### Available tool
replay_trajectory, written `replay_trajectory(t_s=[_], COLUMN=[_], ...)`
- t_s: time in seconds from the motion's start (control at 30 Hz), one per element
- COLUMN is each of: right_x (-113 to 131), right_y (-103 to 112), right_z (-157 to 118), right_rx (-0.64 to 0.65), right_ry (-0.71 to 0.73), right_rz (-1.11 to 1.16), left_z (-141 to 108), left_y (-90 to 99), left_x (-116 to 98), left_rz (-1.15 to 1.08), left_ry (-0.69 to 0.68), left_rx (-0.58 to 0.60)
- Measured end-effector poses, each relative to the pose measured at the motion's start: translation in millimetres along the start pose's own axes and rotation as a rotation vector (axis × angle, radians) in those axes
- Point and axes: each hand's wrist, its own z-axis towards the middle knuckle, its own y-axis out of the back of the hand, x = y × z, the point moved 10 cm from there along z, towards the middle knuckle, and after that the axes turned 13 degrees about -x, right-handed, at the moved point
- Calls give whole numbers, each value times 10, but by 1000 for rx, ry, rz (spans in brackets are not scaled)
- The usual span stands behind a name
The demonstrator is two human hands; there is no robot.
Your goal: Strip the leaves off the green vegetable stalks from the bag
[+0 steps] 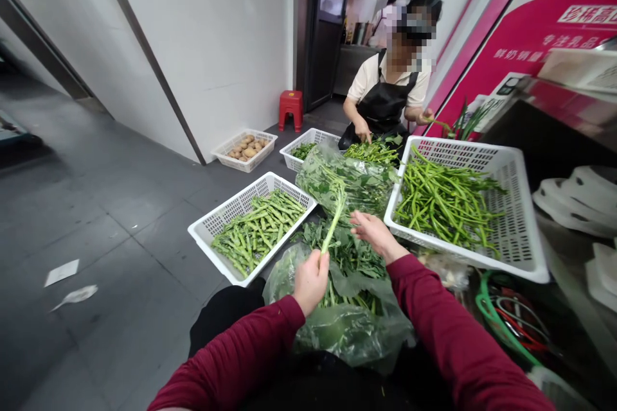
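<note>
My left hand [312, 279] is closed around the lower end of a green vegetable stalk [333, 228], which points up and away from me. To the right of the stalk, my right hand [376, 234] has its fingers stretched out and seems to hold nothing. Below both hands, leafy greens [344, 247] spill from an open clear plastic bag [347, 334] in front of my lap. A second clear bag of greens [354, 173] lies just beyond. On the left, a white basket [205, 234] contains trimmed green stalks [258, 228].
A tilted white basket [523, 205] of long green stems [443, 202] stands at right. Across from me, a co-worker [390, 90] in an apron handles greens. Behind are a basket of potatoes [248, 148], another white basket [289, 157] and a red stool [290, 106]. Paper [62, 273] litters the floor.
</note>
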Motion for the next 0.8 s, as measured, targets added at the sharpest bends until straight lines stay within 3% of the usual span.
replay_trajectory(t_s=[0.1, 0.17, 0.33, 0.43, 0.5, 0.6, 0.7, 0.8], right_x=[364, 519, 644, 592, 432, 133, 132, 250], right_y=[-239, -226, 65, -107, -176, -229, -345, -267], right_z=[-179, -259, -627, -935, -950, -734, -616, -567], right_rx=[87, 25, -332, -266, -194, -59, 227, 309], right_ry=[52, 123, 481, 636, 507, 53, -267, -295], right_rz=[422, 518, 133, -2, 143, 533, 756, 893], left_z=[-50, -88, -153, -131, -105, -100, -202, -421], left_y=[-8, 19, 133, 198, 228, 199, -51, -309], left_x=[-61, -102, -188, -189, -166, -115, -27, -38], left_rz=[48, 93, 120, 42, -11, -153, -456, -776], left_ry=[-46, -88, -195, -176, -136, -52, 170, 456], left_rx=[27, 22, -17, -29, -36, -6, 227, 518])
